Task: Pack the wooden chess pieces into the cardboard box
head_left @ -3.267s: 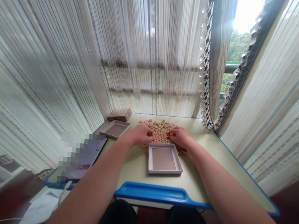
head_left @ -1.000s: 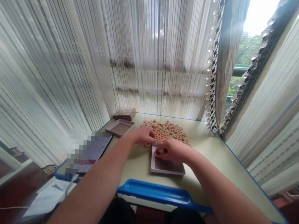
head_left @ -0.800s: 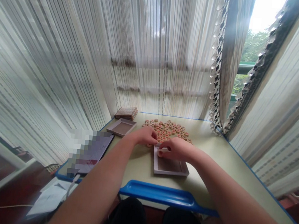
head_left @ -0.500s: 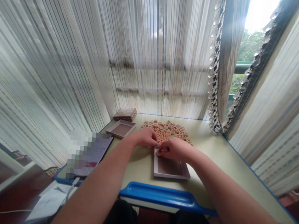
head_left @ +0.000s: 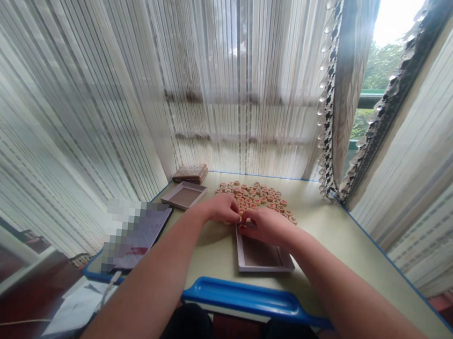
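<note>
A shallow pale box tray (head_left: pixel 265 270) with a brown inside lies on the table in front of me. Over its far left corner my right hand (head_left: pixel 265 225) is closed, fingertips pinched round what looks like a Chinese chess piece, mostly hidden by the fingers. My left hand (head_left: pixel 224 208) is closed just beside that corner, its fingertips close to those of the right; what it pinches is hidden. Right behind both hands spreads a loose group of round wooden Chinese chess pieces (head_left: pixel 264 200) with red and dark characters.
A second shallow tray (head_left: pixel 173 203) stands to the left, before a stacked brown box or book (head_left: pixel 190 172). Nearer lies a tablet (head_left: pixel 148 237), partly pixelated, with a cable. A blue trough (head_left: pixel 245 299) edges the table's front. String curtains (head_left: pixel 235 84) hang behind.
The right hand's fingertips have lifted slightly from inside the tray's corner toward the left hand. The tray has shifted a little to the right. The left hand has hardly moved.
</note>
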`<action>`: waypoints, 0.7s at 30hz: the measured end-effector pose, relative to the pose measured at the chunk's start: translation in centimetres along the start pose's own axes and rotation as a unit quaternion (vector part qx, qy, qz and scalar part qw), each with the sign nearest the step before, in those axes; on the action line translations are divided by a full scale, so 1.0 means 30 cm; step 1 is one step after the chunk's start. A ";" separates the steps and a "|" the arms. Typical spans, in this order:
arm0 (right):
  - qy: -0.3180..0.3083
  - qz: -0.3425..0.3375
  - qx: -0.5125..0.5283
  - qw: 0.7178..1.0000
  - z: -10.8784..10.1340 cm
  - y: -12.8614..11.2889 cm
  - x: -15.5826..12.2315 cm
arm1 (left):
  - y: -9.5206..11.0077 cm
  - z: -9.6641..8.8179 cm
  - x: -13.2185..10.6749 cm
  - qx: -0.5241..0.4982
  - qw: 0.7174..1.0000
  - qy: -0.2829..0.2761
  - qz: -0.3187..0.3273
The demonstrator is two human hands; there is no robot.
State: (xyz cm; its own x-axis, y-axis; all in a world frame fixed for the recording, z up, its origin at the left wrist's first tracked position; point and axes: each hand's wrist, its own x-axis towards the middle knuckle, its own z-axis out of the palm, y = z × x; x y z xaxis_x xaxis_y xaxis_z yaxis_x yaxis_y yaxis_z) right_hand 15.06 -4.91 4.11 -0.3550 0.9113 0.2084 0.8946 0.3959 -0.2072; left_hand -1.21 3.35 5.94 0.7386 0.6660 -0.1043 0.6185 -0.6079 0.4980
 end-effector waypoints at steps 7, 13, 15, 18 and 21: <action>-0.025 -0.013 0.036 0.999 -0.005 0.011 -0.002 | 0.017 -0.002 -0.009 0.006 1.000 0.011 -0.012; -0.023 -0.014 0.029 0.999 -0.005 0.008 -0.003 | 0.001 -0.007 -0.004 0.019 1.000 0.000 0.009; -0.020 -0.024 0.040 0.999 -0.003 0.011 -0.001 | -0.003 -0.008 -0.003 0.016 1.000 -0.001 0.010; -0.023 -0.049 0.071 0.996 -0.002 0.021 0.003 | -0.005 -0.011 -0.003 0.004 1.000 -0.002 0.006; -0.011 -0.067 0.089 0.994 -0.003 0.029 0.005 | -0.009 -0.012 -0.002 -0.013 1.000 0.019 -0.004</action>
State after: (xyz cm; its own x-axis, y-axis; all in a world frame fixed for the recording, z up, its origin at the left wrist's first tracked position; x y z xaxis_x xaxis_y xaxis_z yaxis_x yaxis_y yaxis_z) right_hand 15.80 -4.43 4.05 -0.4753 0.8508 0.2242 0.7778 0.5254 -0.3450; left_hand -1.50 3.63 6.11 0.7229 0.6869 -0.0751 0.6160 -0.5915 0.5203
